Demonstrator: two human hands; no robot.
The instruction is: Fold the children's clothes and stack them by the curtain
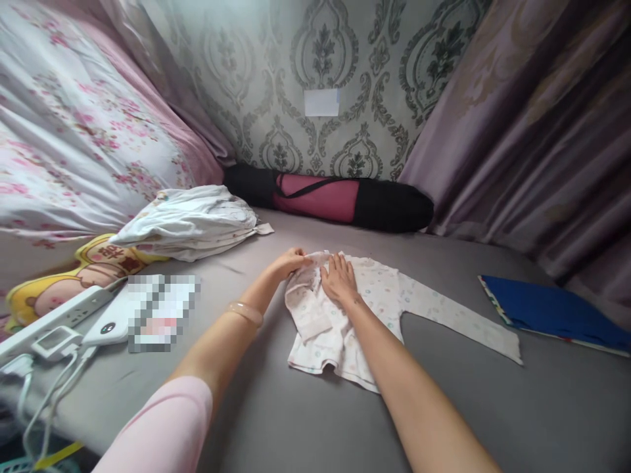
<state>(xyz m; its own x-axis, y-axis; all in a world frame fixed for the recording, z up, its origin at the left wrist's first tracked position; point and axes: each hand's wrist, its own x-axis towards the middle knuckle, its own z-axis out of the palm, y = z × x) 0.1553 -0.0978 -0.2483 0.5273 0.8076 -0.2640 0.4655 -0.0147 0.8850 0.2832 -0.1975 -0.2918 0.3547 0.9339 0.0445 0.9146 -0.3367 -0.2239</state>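
A small white long-sleeved shirt [377, 289] with a faint coloured print lies on the grey sheet [444, 420] in front of me. One sleeve stretches out to the right; the left side is folded inward, its sleeve lying over the body. My left hand [292, 261] is closed on the shirt's upper left edge, fingers pinching the cloth. Flat on the shirt's upper middle rests my right hand [339, 279], its fingers stretched out. The lower hem is rumpled, with a small raised fold near its middle.
Behind the shirt lies a long black and red bag [320, 197] by the wall. Bundled white cloth [192, 220], a yellow cartoon cushion [106, 259], a power strip [83, 309] and a white power bank [116, 318] with cables are at left. A blue flat item [552, 315] lies right.
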